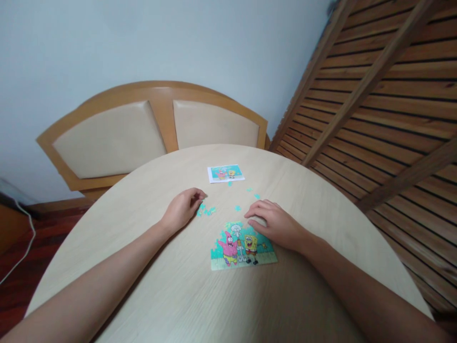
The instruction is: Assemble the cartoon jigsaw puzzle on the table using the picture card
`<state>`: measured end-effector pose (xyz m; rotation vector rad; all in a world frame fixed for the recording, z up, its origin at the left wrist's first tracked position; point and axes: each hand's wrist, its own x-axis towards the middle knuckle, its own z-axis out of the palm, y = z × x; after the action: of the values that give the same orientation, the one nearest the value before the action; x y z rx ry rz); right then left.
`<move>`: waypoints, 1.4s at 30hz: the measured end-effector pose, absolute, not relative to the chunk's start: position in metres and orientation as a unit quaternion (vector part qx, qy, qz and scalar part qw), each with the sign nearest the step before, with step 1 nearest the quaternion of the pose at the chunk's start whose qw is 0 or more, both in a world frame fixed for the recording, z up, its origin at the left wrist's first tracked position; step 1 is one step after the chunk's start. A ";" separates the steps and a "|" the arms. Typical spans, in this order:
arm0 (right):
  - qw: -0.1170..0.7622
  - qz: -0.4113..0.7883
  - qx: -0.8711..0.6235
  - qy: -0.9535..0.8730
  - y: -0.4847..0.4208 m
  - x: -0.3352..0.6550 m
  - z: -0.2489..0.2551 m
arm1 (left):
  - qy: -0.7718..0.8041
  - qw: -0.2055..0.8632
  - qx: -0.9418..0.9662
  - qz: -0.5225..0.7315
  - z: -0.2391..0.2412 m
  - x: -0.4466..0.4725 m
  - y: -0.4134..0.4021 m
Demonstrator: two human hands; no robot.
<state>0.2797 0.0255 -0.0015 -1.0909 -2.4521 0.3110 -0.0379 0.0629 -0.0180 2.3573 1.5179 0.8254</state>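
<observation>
A partly joined jigsaw puzzle (235,257) with cartoon figures lies flat on the table, its lower edge straight and its upper outline ragged. My right hand (271,221) rests over the puzzle's upper right corner, thumb and fingers apart. To the left, my left hand (183,207) is loosely curled on the table, with a gap between thumb and fingers and nothing visible in it. Right beside its fingertips is a small cluster of loose teal puzzle pieces (206,210). Another loose piece (238,208) lies between my hands, above the puzzle.
A reference picture card (225,174) lies farther back on the round wooden table (171,295). A few teal pieces (257,196) are scattered near it. Beyond the table's edge stands a padded bench back (164,90). Wooden slats (378,90) rise at the right.
</observation>
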 end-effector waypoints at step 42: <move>0.254 0.110 -0.387 -0.880 0.014 0.268 0.006 | 0.446 0.315 0.741 0.390 -0.001 -0.008 0.030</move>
<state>0.2679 0.0137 0.0058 -1.0511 -2.3910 0.2989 -0.0079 0.0300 -0.0005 1.9536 1.1763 1.0283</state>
